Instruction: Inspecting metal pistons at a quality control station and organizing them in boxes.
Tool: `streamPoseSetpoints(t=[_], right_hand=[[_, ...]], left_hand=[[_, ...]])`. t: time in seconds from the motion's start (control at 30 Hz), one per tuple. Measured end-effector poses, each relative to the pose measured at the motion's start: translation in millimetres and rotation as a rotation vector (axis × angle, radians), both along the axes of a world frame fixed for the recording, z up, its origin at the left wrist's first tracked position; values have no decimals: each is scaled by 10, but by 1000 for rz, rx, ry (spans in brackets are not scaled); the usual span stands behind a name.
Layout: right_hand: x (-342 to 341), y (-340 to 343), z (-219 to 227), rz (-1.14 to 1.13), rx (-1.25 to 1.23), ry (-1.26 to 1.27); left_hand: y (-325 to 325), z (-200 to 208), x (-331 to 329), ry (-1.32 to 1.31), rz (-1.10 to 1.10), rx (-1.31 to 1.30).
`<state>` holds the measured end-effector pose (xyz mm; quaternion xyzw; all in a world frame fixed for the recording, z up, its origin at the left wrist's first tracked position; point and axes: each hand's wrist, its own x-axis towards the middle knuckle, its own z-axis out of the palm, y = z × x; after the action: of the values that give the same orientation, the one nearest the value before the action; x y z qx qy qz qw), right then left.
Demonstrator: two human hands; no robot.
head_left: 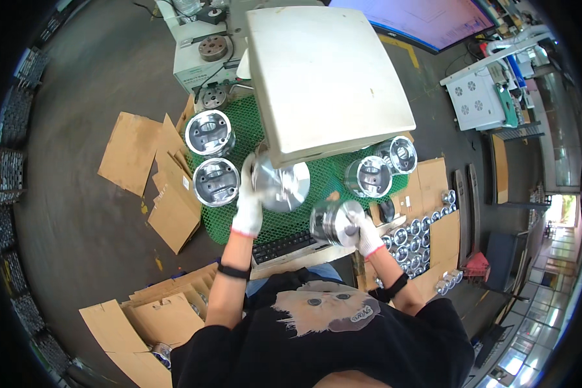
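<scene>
My right hand [367,235], in a white glove, grips a shiny metal piston [335,222] tilted on its side, in front of the green mesh mat. My left hand [248,204], also gloved and slightly blurred, is closed at the left side of another piston [282,184], whose smooth round face shows. The white machine housing [330,77] overhangs that piston's far edge. Left of my left hand stand two pistons, one nearer [216,182] and one farther [209,133], hollow ends up. Two more pistons, one [370,176] beside another [398,155], stand at the mat's right.
A black keyboard [284,248] lies along the mat's near edge, with a dark mouse [387,211] to its right. Cardboard trays [445,239] with many pistons stand lower right. Open cardboard boxes [110,326] are at lower left. A monitor [427,22] rises at the back right.
</scene>
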<state>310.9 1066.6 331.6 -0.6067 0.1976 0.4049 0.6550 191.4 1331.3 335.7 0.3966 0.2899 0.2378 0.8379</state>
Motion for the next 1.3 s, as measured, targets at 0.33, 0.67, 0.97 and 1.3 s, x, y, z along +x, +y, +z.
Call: streamPoseSetpoints(t=[0.33, 0.67, 0.97, 1.3], right_hand=[[553, 1960, -101, 339, 176, -498], [551, 2343, 62, 503, 141, -607], [753, 2203, 552, 1099, -420, -1937], [33, 2217, 668, 937, -456, -1900]], left_hand=[[-848, -355, -2257, 287, 216, -301], [-1261, -742, -3657, 460, 649, -360], [-1131, -440, -3094, 368, 263, 245], [393, -2704, -4060, 51, 179, 694]])
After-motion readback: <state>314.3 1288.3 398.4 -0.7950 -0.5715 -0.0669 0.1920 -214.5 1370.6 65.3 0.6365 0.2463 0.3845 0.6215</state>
